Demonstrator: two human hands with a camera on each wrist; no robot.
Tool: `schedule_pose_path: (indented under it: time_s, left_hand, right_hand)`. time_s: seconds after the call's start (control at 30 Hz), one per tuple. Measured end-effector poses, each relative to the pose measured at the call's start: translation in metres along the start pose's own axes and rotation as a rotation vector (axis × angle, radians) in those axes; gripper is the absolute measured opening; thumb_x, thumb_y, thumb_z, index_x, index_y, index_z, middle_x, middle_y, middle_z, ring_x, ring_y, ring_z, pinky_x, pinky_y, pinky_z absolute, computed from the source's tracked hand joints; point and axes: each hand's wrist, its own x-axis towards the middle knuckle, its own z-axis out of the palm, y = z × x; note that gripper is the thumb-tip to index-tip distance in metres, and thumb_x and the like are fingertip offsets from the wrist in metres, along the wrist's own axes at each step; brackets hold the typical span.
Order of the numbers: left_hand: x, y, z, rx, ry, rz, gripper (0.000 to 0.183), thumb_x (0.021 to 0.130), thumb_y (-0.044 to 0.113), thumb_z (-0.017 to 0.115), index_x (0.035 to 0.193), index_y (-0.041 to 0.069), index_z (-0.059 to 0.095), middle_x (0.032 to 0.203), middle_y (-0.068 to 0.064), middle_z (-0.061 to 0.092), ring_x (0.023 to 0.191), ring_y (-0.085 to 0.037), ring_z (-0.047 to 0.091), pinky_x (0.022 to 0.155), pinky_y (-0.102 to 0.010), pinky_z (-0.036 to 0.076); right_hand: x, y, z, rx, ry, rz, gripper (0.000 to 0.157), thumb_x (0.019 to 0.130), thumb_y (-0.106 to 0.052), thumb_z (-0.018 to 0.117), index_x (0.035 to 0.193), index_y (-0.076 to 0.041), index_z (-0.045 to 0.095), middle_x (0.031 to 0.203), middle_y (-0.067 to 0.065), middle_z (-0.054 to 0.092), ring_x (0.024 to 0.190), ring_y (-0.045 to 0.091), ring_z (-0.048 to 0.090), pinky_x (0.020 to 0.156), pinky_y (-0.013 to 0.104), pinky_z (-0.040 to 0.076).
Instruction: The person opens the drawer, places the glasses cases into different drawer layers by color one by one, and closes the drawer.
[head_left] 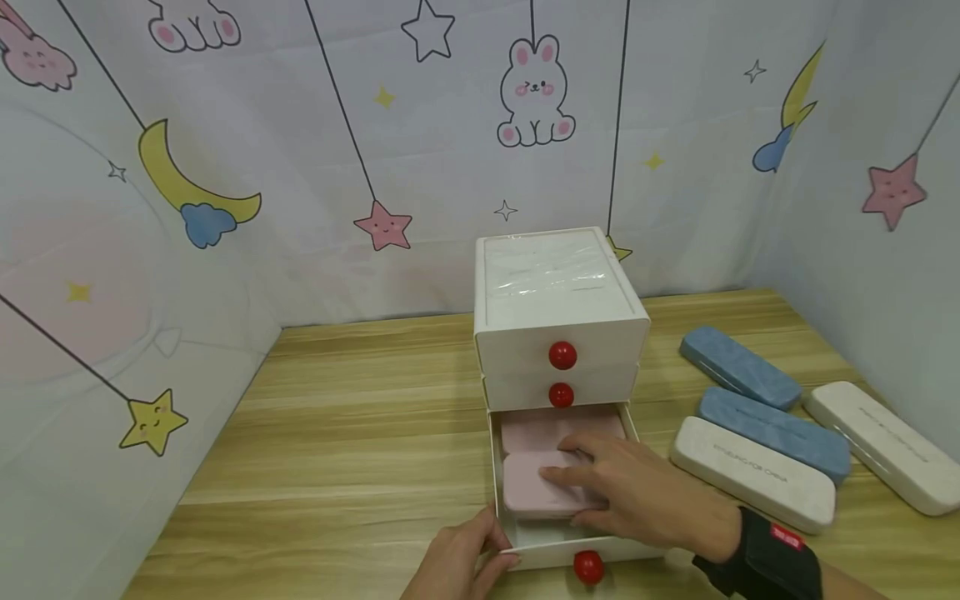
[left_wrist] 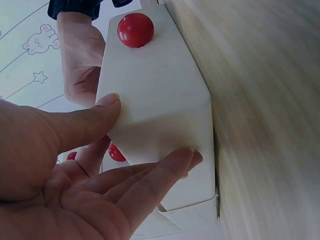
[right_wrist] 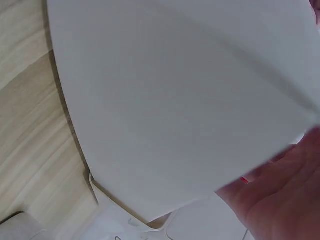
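Observation:
A small white drawer unit (head_left: pixel 562 283) stands with its bottom drawer (head_left: pixel 504 533) pulled out. Two pink glasses cases, a rear one (head_left: pixel 525 429) and a front one (head_left: pixel 536 492), lie in that drawer one behind the other. My left hand (head_left: pixel 459 557) pinches the drawer's front left corner, thumb on the front panel (left_wrist: pixel 150 75) and fingers along the side. Reaching into the drawer, my right hand (head_left: pixel 633 487) grips the front pink case, with fingers over its top and back edge and the thumb at its front edge. The drawer wall hides those fingertips in the right wrist view.
Right of the unit lie two blue cases, one farther back (head_left: pixel 738 367) and one nearer (head_left: pixel 776 433), and two white cases, one near the drawer (head_left: pixel 753 475) and one farther right (head_left: pixel 888 446). Red knobs (head_left: pixel 562 355) mark the drawers. A printed cloth (head_left: pixel 450 167) hangs behind the wooden table (head_left: pixel 360 433).

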Motion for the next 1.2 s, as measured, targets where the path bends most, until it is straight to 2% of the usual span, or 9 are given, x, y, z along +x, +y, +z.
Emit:
schedule_pose_path:
  time_s: [0.27, 0.6, 0.83, 1.2]
  left_hand:
    - [0.0, 0.0, 0.0, 0.004, 0.007, 0.014, 0.016, 0.091, 0.023, 0.076, 0.091, 0.015, 0.062, 0.083, 0.007, 0.075, 0.091, -0.01, 0.073, 0.074, -0.026, 0.058]
    - [0.001, 0.002, -0.001, 0.0, 0.004, 0.014, 0.015, 0.091, 0.021, 0.076, 0.092, 0.015, 0.062, 0.083, 0.008, 0.075, 0.092, -0.011, 0.074, 0.076, -0.027, 0.059]
    - [0.0, 0.002, -0.001, -0.008, -0.015, -0.017, 0.016, 0.091, 0.022, 0.076, 0.092, 0.015, 0.061, 0.085, 0.007, 0.076, 0.095, -0.015, 0.075, 0.078, -0.029, 0.06]
    - [0.001, 0.001, 0.0, -0.008, -0.01, -0.004, 0.016, 0.09, 0.022, 0.076, 0.092, 0.014, 0.062, 0.087, 0.004, 0.077, 0.094, -0.018, 0.076, 0.077, -0.03, 0.06]
  right_hand:
    - [0.004, 0.004, 0.006, 0.004, -0.024, 0.013, 0.059, 0.075, -0.038, 0.09, 0.131, -0.036, 0.069, 0.128, 0.004, 0.065, 0.109, 0.018, 0.063, 0.081, 0.041, 0.058]
    - [0.005, 0.006, 0.009, 0.018, -0.048, 0.006, 0.063, 0.073, -0.04, 0.091, 0.132, -0.036, 0.068, 0.129, 0.001, 0.065, 0.116, 0.019, 0.063, 0.088, 0.044, 0.059]
    - [0.006, 0.008, 0.013, 0.032, -0.05, 0.003, 0.067, 0.071, -0.041, 0.092, 0.133, -0.035, 0.067, 0.125, -0.005, 0.066, 0.113, 0.013, 0.062, 0.086, 0.041, 0.059]
    - [0.007, 0.008, 0.014, 0.041, -0.075, 0.017, 0.067, 0.071, -0.038, 0.092, 0.133, -0.032, 0.067, 0.126, -0.006, 0.065, 0.114, 0.013, 0.061, 0.087, 0.043, 0.058]
